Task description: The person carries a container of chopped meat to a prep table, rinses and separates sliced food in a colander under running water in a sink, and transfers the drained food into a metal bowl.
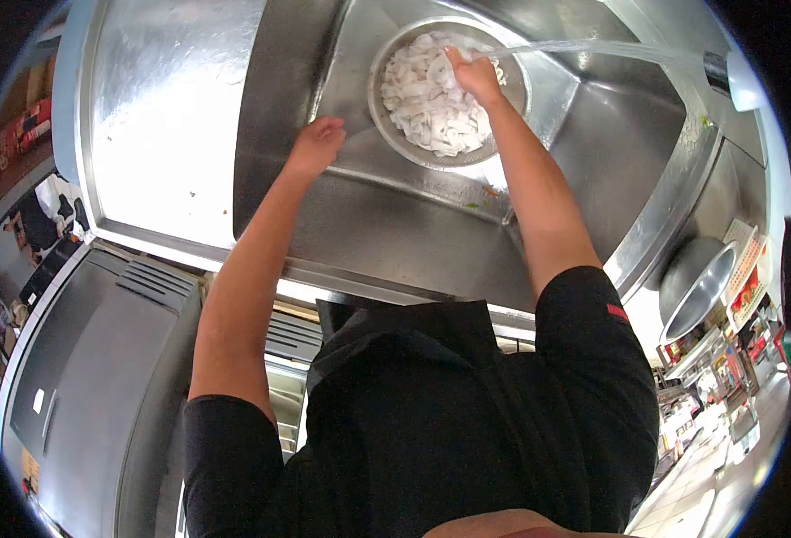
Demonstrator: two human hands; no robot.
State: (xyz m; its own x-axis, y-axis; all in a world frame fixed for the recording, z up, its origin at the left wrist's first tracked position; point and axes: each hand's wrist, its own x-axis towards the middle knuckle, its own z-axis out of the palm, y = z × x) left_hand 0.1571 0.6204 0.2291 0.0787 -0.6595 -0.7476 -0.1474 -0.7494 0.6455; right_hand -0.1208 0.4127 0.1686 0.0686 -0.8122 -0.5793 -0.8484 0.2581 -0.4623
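White strips of food (431, 99) fill a round metal colander (384, 133) in the sink (368, 220). My right hand (476, 76) is over the upper right part of the strips, touching them; its thumb shows, but the other fingers are hard to make out. A stream of water (583, 45) runs from a nozzle (722, 76) at the right to that hand. My left hand (320, 143) hangs over the sink's left side, apart from the colander, with its fingers curled in and nothing visible in them.
A metal drainboard (171, 117) lies left of the sink. Green and orange scraps (473, 205) lie in the basin below the colander. At the right are a metal bowl (700, 291) and a basket (745, 278). A grey appliance (90, 359) stands at lower left.
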